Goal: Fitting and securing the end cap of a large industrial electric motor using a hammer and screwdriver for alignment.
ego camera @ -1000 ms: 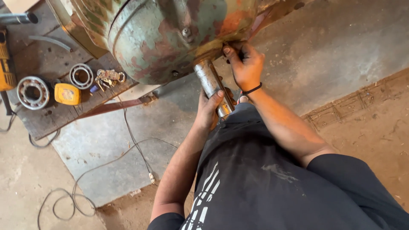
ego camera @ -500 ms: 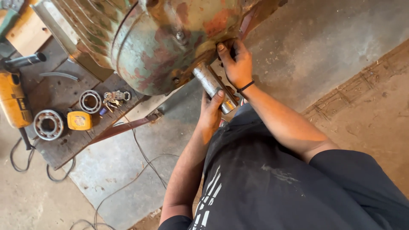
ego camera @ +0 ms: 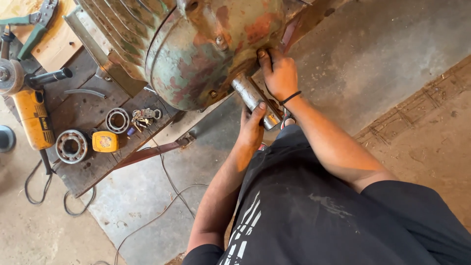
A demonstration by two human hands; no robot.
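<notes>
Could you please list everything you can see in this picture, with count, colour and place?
motor: one, green with rust, top centre, on the bench
shaft: one, grey steel, sticking out of the motor's end
bench: one, dark wood, left
grinder: one, yellow, far left on the bench
bearings: two, steel, on the bench
tape measure: one, yellow, beside the larger bearing
keys: one bunch, metal, right of the smaller bearing
pliers: one, green handles, top left
cable: grey, across the concrete floor
left hand: grips the shaft
right hand: black wristband, on the motor's end by the shaft
</notes>
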